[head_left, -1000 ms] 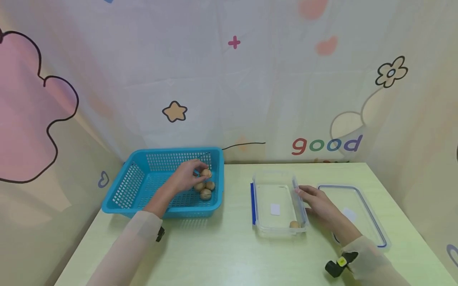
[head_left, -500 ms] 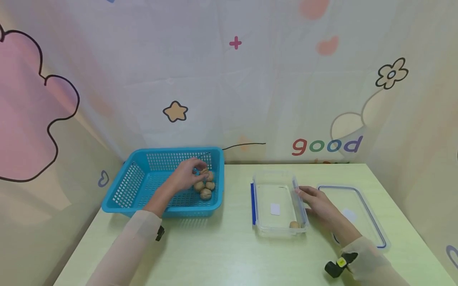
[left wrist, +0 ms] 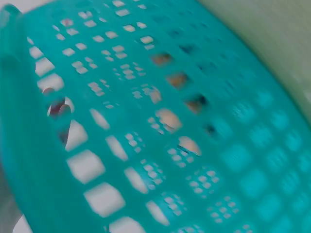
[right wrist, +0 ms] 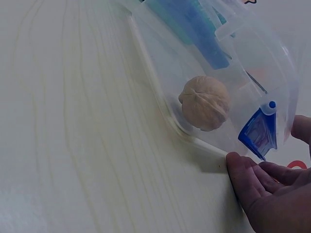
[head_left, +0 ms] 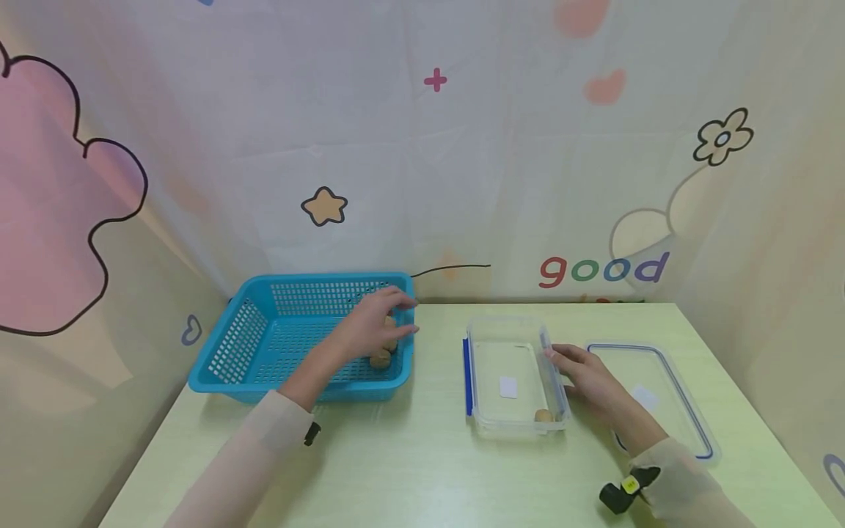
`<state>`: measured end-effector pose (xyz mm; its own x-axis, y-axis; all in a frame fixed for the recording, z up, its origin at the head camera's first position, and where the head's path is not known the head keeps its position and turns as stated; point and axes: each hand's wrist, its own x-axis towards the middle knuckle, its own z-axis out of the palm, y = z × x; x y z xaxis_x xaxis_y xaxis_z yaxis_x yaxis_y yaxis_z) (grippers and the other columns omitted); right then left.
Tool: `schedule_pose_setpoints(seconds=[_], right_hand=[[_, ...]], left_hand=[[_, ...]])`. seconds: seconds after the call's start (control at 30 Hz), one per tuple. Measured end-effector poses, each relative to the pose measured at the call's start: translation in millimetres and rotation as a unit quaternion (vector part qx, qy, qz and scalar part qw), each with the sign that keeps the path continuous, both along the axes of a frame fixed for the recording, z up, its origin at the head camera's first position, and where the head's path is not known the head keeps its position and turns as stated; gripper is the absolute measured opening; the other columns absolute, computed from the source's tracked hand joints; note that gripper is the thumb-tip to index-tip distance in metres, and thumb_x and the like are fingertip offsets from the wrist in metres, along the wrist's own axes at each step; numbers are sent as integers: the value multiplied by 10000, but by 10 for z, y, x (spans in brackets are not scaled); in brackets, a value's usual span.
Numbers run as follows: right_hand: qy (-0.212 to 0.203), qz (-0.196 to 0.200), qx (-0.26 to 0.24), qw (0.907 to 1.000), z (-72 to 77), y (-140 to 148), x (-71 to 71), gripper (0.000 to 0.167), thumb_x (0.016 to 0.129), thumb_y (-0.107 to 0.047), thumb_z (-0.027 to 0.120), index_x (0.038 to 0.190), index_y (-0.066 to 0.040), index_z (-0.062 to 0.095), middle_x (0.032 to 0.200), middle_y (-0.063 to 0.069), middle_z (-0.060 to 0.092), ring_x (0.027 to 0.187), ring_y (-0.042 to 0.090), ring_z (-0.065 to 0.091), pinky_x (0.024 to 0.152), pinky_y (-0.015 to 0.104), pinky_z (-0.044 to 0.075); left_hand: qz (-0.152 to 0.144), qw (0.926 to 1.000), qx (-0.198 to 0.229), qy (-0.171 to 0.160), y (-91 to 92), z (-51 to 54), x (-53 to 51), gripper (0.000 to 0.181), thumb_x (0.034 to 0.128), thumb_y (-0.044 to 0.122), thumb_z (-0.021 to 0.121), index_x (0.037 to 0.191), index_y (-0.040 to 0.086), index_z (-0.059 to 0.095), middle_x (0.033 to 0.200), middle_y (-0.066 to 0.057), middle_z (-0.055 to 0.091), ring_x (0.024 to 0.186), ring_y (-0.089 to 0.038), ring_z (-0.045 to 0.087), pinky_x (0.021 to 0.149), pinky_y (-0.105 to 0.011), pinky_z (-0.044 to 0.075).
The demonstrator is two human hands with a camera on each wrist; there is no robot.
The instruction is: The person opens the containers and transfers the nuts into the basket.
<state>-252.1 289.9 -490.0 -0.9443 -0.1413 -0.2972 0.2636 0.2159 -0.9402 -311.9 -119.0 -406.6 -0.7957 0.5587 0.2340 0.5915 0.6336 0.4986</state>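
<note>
My left hand is over the right end of a blue plastic basket, its fingertips by the rim. Thumb and fingers stand apart, and no object shows between the tips. Several walnuts lie below it in the basket, partly hidden by the hand. The basket's perforated wall fills the left wrist view, blurred. My right hand holds the right side of a clear plastic box, thumb and fingers at its wall. One walnut sits in the box's near right corner.
The box's clear lid with a blue-grey seal lies on the table, partly under the right forearm. A blue clip flap hangs on the box's left side. A patterned curtain stands close behind the table.
My left hand has moved right, toward the basket's rim, and its thumb and fingers have spread. A walnut seen between them earlier no longer shows there. The right hand and box stay put.
</note>
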Motion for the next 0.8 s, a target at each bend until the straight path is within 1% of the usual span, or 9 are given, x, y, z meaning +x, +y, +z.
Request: schedule_pose_setpoints(seconds=[0.13,0.17,0.27,0.33,0.4,0.47,0.63,0.8], right_hand=[[53,34,-4,10000,-21,5,-10,795,1106,-472,544,1651,22,244,1712,256,200,1578,450,198,1236,630,254],[70,47,9,10000,-27,8,-15,790,1111,-465,533,1652,28,236,1711,264,197,1576,456,199,1235,635,252],[72,46,0,10000,-43,17,-30,779,1117,-456,523,1651,31,232,1709,269,195,1573,458,202,1234,638,248],[56,49,2,10000,-48,17,-31,775,1120,-450,520,1651,32,230,1710,269,194,1574,456,201,1233,638,248],[36,49,2,10000,-49,16,-27,774,1120,-448,521,1651,34,229,1709,271,194,1575,458,198,1233,638,248],[14,40,9,10000,-41,14,-23,781,1116,-456,526,1651,31,231,1710,270,193,1576,460,193,1233,639,247],[28,39,25,10000,-16,10,-13,800,1106,-477,539,1651,26,238,1711,266,190,1578,459,186,1233,638,249],[77,34,-8,10000,-15,4,-9,796,1101,-480,550,1645,23,259,1709,255,203,1576,449,197,1231,636,264]], left_hand=[[-142,9993,-206,260,177,65,118,437,987,286,791,1367,100,680,1310,-59,674,1213,-235,643,964,-407,588],[-186,9990,-236,326,217,79,147,440,985,292,793,1369,110,681,1316,-49,674,1208,-223,642,929,-404,598],[-368,9981,-246,438,329,102,221,441,982,296,798,1366,117,680,1327,-37,675,1204,-203,639,920,-373,593],[-494,9974,-216,468,402,119,269,436,981,290,799,1361,113,681,1318,-30,671,1199,-197,637,920,-350,590],[-645,9968,-157,450,471,126,306,435,982,274,799,1360,97,678,1312,-33,664,1210,-201,637,972,-328,571],[-778,9958,-136,468,538,136,339,429,981,266,800,1354,91,681,1298,-34,658,1209,-195,638,981,-315,568],[-1052,9929,-238,507,722,132,397,427,990,287,789,1353,89,682,1303,-42,659,1214,-189,648,1012,-291,550],[-1236,9904,-394,472,921,124,464,447,1001,322,772,1374,96,674,1334,-31,656,1242,-173,634,1046,-242,517]])
